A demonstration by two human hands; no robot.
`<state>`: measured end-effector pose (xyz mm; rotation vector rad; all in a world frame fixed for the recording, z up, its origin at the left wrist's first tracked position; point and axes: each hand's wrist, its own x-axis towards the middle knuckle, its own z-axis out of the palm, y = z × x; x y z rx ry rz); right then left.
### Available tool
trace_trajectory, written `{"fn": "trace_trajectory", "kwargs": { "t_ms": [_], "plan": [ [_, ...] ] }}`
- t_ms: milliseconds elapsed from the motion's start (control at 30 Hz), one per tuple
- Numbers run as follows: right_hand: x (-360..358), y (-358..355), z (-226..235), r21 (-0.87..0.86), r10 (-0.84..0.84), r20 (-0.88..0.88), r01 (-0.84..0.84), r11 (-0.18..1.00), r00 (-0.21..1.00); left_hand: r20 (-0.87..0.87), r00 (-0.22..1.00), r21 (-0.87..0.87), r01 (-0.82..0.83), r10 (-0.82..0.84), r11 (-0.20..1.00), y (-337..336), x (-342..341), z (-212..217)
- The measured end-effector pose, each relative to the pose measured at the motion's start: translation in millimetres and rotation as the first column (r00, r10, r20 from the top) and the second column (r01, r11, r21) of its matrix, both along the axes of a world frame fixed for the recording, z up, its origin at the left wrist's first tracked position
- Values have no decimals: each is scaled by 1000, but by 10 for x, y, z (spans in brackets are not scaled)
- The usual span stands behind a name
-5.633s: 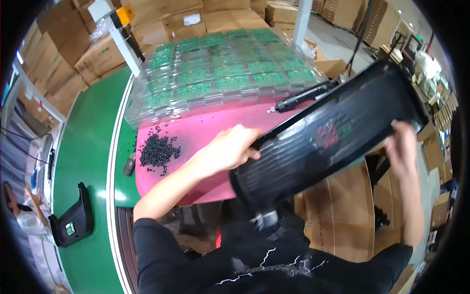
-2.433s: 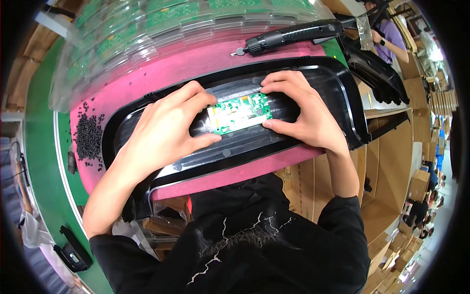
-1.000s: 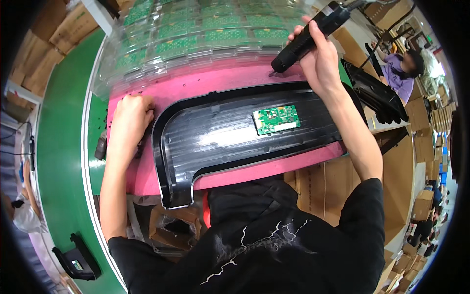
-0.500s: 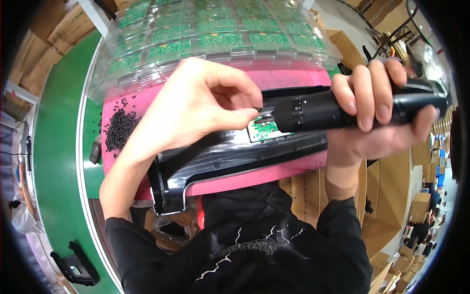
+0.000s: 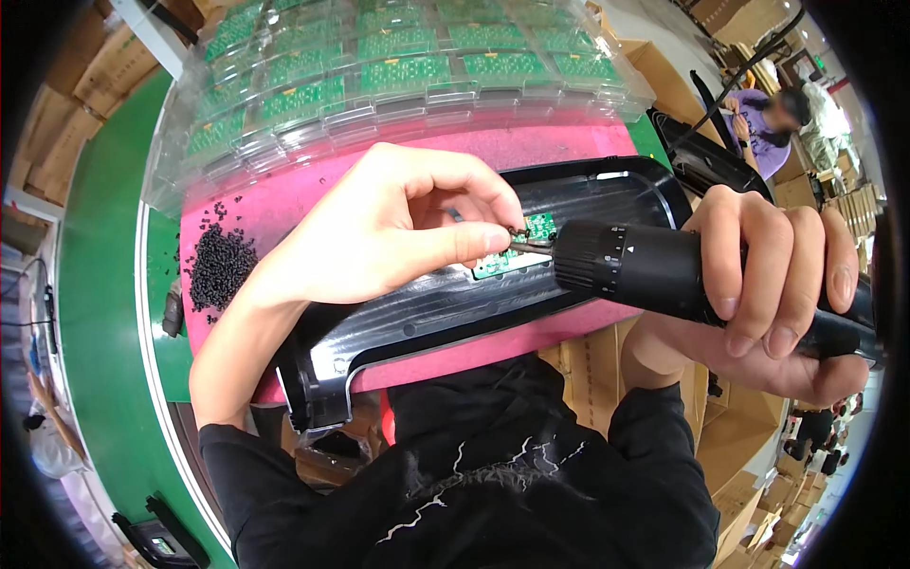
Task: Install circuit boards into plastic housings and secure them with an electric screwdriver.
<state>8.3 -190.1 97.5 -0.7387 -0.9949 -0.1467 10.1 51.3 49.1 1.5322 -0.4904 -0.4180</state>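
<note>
My right hand grips a black electric screwdriver, held nearly level with its bit toward the left. At the bit's tip, the thumb and fingers of my left hand are pinched on a small dark screw. The screw seems to touch the bit, though the fingers partly cover it. Beneath both hands lies a long black plastic housing, open side up. A green circuit board sits inside it, partly hidden by my fingers and the tool.
A heap of small black screws lies at the left on the pink mat. Behind stand stacked clear trays of green boards. Cardboard boxes are at the right. Farther off is a person in purple.
The screwdriver and my right hand have moved right and toward me. My left hand has shifted slightly right, still pinched at the bit's tip. The view has shifted, revealing the person in purple.
</note>
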Motion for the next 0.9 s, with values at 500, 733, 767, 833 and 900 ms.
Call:
{"fn": "trace_trajectory", "kwargs": {
  "t_ms": [500,733,767,833,900],
  "plan": [
    [-29,-14,-8,30,-30,-9,31,999,999,55,995,45,-84,81,995,3,-61,-10],
    [-52,-69,53,-164,-40,0,40,986,999,-9,990,10,-139,139,990,16,-80,19],
    [-52,-96,81,-226,-40,1,39,973,999,-18,990,0,-142,142,990,16,-81,22],
    [-64,-85,79,-285,-39,2,38,958,999,-40,990,0,-135,135,991,14,-75,23],
    [-117,26,25,-179,-136,1,134,975,991,-59,990,-1,-127,127,992,13,-77,20]
  ]
}}
